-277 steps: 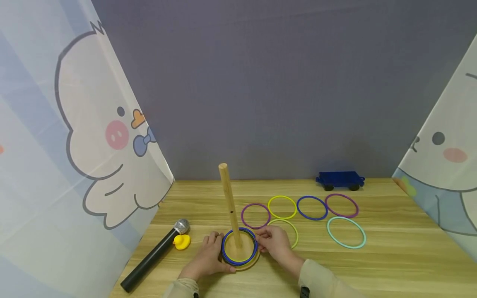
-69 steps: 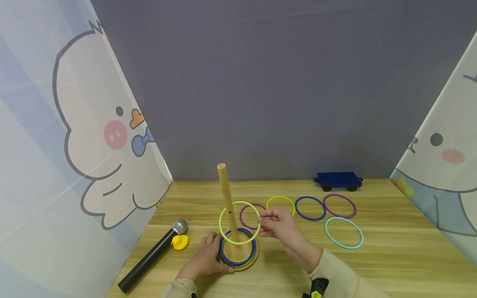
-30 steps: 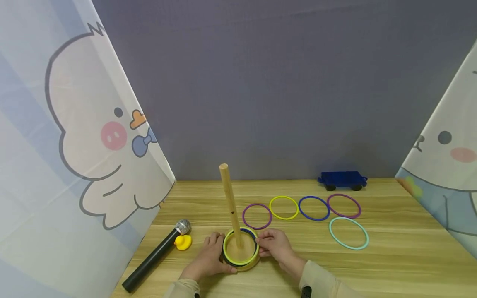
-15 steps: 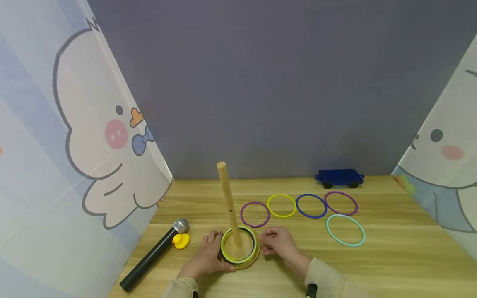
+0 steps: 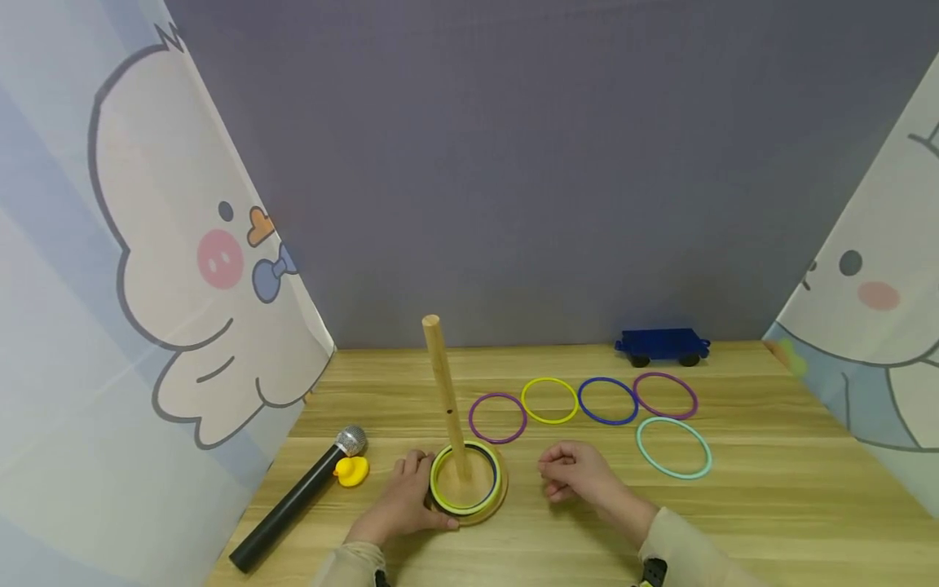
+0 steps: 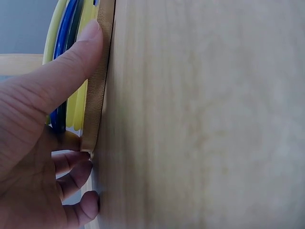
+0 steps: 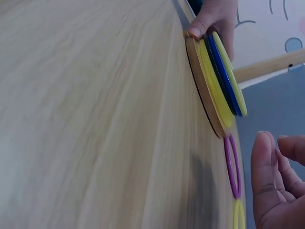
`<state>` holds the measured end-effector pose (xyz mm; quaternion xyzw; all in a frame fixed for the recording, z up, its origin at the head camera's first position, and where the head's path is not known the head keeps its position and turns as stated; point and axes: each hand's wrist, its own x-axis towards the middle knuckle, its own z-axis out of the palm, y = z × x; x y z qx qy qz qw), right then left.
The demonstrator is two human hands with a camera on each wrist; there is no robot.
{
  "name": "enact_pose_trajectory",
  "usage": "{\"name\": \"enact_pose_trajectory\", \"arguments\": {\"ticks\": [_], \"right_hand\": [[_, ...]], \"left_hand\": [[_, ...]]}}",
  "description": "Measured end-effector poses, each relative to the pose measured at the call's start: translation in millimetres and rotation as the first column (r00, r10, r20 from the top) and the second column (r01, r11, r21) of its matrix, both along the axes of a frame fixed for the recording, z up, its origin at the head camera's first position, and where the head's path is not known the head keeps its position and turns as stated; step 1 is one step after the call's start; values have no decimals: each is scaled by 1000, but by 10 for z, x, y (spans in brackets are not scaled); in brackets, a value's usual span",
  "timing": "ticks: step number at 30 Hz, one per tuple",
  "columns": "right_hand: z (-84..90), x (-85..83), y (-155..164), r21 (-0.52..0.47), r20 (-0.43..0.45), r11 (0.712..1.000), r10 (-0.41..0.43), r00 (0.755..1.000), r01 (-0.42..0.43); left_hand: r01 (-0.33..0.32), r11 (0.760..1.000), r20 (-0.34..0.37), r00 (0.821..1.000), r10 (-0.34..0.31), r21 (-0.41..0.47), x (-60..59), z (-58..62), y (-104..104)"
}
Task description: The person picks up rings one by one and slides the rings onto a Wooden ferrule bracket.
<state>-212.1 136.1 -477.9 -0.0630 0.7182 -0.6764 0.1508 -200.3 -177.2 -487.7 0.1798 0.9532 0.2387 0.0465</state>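
Observation:
A wooden ring-toss stand [image 5: 440, 367], a round base with an upright post, stands near the front of the table. Several rings lie stacked round the post on its base [image 7: 194, 57]: a pale yellow ring [image 7: 233, 81] on top, then a blue ring [image 7: 224, 64], a dark one and yellow at the bottom. My left hand [image 5: 403, 501] grips the left side of the base, thumb in front, fingers behind, as the left wrist view shows. To the right of the stand, my right hand [image 5: 583, 473] hovers with loosely bent fingers, holding nothing.
Behind the stand and to its right lie a purple ring [image 5: 470, 418], a yellow ring [image 5: 550, 422], a blue ring [image 5: 608, 422], another purple ring [image 5: 666, 417] and a mint ring [image 5: 673, 476]. A microphone [image 5: 293, 505], rubber duck [image 5: 353, 471] and blue toy wagon [image 5: 663, 344] are also there.
The pale yellow ring went from the table, in my right hand, over the post and onto the stack. My right hand has let go and moved right. My left hand has stayed on the base.

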Motion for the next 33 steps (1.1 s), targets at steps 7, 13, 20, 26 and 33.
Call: {"name": "enact_pose_trajectory", "arguments": {"ticks": [7, 13, 20, 26, 33], "right_hand": [[55, 63, 269, 11, -5, 999, 44, 999, -44], [82, 82, 525, 27, -13, 999, 31, 999, -30], [77, 144, 877, 68, -20, 997, -44, 999, 46], [67, 189, 1208, 104, -34, 988, -108, 994, 111], [48, 216, 1533, 172, -9, 963, -210, 978, 208]], "left_hand": [[-4, 1000, 15, 1000, 3, 21, 13, 12, -10], [-11, 1000, 16, 1000, 10, 29, 21, 5, -36], [-9, 1000, 4, 1000, 9, 30, 7, -17, -33], [-5, 999, 9, 1000, 5, 37, -1, -11, -23], [-5, 999, 32, 999, 3, 44, -28, -24, -16]]}}
